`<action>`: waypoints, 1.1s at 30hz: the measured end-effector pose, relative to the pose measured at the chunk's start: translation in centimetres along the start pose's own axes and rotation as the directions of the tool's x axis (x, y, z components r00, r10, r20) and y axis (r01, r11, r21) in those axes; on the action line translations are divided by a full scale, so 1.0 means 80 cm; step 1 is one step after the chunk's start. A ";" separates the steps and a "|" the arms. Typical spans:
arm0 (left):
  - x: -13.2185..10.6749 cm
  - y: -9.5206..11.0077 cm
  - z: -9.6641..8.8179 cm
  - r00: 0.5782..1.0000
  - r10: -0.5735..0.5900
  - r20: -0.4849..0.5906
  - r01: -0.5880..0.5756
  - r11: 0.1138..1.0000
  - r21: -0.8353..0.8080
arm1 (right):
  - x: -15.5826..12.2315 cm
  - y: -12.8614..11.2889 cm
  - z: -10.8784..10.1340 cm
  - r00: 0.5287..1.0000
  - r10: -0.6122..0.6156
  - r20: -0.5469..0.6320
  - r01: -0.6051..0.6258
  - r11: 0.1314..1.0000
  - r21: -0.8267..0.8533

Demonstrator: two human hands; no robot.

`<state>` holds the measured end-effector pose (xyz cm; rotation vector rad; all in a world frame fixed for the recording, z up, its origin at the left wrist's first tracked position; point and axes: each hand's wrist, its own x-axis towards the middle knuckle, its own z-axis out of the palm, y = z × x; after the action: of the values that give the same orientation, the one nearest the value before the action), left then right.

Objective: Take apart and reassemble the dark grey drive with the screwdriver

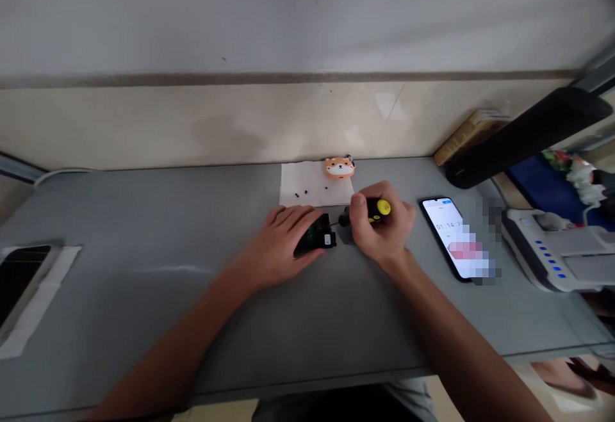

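My left hand (288, 243) is wrapped over a small dark device (314, 235) with a greenish face and a white label at its right end, holding it against the grey table. Gripped in my right hand (384, 223) is a black and yellow screwdriver (376, 209). Its thin shaft points left and its tip reaches the device's right end; whether it sits in a screw is too small to tell. Just behind my hands lies a white sheet of paper (298, 178) with several tiny black screws (306, 192) on it. An orange and white animal-faced case (339, 167) rests on the paper's back right.
A lit phone (449, 236) showing a timer lies to the right, beside a white power strip (548, 249). A black cylinder (523, 140) leans near a cardboard box (466, 134). At far left, a dark-screened device (24, 281) lies on white paper. A wall borders the table's back.
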<state>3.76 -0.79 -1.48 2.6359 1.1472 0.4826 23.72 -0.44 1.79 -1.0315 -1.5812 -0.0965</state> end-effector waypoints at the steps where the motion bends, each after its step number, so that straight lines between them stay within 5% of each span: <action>1: 0.000 -0.001 0.002 1.000 -0.005 0.014 0.005 1.000 -0.006 | 0.000 0.000 0.000 1.000 0.003 -0.009 -0.003 1.000 -0.005; 33: 0.004 -0.009 0.008 0.999 -0.026 0.027 0.027 0.999 -0.019 | -0.005 0.002 0.006 0.995 0.094 0.037 -0.095 0.994 0.046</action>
<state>3.72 -0.15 -2.27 2.5992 1.1618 0.4506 23.45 -0.31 1.28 -1.0743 -1.5566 0.0239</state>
